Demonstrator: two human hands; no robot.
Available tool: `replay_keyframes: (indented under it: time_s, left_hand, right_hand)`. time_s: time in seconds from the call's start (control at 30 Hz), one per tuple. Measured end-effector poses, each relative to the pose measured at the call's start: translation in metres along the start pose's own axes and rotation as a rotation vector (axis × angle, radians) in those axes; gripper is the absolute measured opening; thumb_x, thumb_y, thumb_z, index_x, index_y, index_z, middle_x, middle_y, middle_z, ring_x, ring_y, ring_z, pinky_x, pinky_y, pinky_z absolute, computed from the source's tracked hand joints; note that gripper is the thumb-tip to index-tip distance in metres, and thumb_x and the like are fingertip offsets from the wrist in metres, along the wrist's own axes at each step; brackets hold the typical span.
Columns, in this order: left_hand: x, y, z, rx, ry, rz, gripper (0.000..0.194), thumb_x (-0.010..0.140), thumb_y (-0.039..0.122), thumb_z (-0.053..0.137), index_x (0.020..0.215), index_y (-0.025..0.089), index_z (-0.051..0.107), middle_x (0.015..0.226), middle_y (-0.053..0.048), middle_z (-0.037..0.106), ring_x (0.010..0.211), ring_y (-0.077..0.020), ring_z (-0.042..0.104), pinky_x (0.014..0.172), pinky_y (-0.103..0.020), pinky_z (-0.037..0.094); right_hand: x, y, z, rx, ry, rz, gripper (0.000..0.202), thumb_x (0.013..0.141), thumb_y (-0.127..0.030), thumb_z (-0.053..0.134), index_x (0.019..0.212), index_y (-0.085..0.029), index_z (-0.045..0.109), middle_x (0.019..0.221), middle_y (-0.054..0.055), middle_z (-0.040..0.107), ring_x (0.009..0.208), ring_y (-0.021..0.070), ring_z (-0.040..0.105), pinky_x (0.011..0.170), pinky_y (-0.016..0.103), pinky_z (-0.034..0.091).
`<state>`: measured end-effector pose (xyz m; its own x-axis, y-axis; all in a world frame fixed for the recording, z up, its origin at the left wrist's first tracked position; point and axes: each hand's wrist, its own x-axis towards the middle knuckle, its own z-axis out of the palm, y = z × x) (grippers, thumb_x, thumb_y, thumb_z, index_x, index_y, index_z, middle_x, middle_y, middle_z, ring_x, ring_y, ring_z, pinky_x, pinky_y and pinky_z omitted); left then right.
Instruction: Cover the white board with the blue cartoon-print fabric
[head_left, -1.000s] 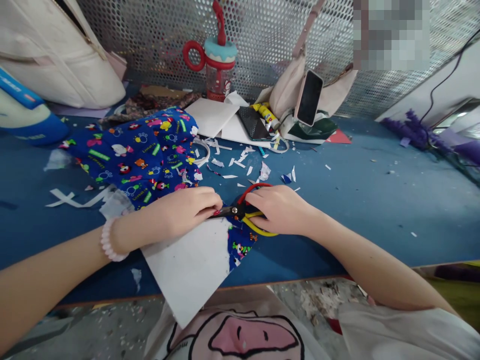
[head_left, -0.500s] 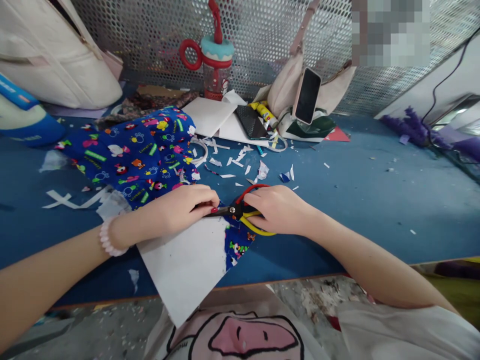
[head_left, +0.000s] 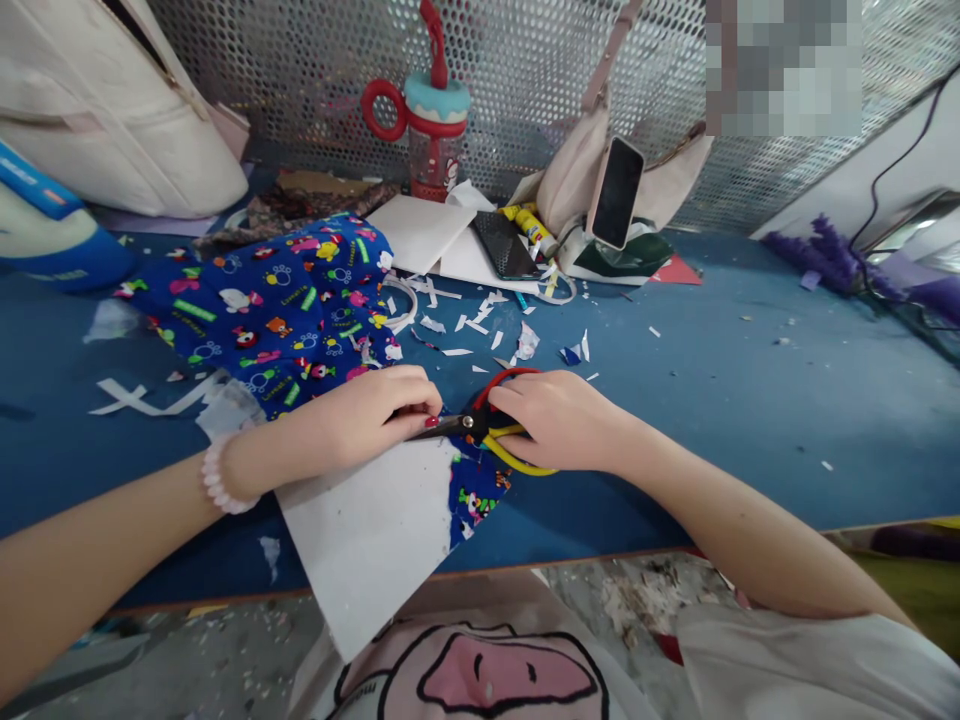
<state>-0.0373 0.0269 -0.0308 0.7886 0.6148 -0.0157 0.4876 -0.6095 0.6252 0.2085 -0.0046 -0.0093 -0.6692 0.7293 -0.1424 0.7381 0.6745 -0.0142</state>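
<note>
My right hand (head_left: 566, 420) grips the scissors (head_left: 470, 424) by their red and yellow handles. The dark blades point left, over the upper edge of a white board (head_left: 367, 540) and blue printed fabric (head_left: 300, 300). With fingers curled together, my left hand (head_left: 382, 410) pinches the fabric by the board's upper edge, close to the blade tips. What lies under its fingers is partly hidden. The main part of the fabric spreads out beyond my left hand; a smaller corner shows at the board's right side. The board's near corner juts past the table's front edge.
Paper scraps (head_left: 472, 325) litter the blue table (head_left: 712, 400). Behind them are a tablet-like dark device (head_left: 504, 245), white sheets (head_left: 420, 230), a straw cup (head_left: 436, 140), a phone (head_left: 618, 193) against a bag, and a yellow tube (head_left: 534, 228). A white backpack (head_left: 112, 120) stands at left.
The scissor blades look slightly more spread, with the yellow handle a little lower. Both hands stay at nearly the same place, and the board has barely shifted.
</note>
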Motion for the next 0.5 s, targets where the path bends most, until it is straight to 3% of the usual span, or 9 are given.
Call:
replay_keyframes:
  time_s: [0.5]
  left_hand:
    - [-0.0006,0.0043,-0.0021,0.001,-0.021,0.023,0.021,0.095,0.023,0.041,0.088,0.018,0.06,0.092,-0.002,0.059,0.085,-0.0158,0.056,0.076,-0.027,0.041]
  right_hand:
    - [-0.0005,0.002,-0.0049,0.033,-0.05,0.023,0.012,0.083,-0.027,0.054,0.083,-0.016,0.058,0.083,0.006,0.066,0.072,0.0163,0.056,0.06,0.028,0.027]
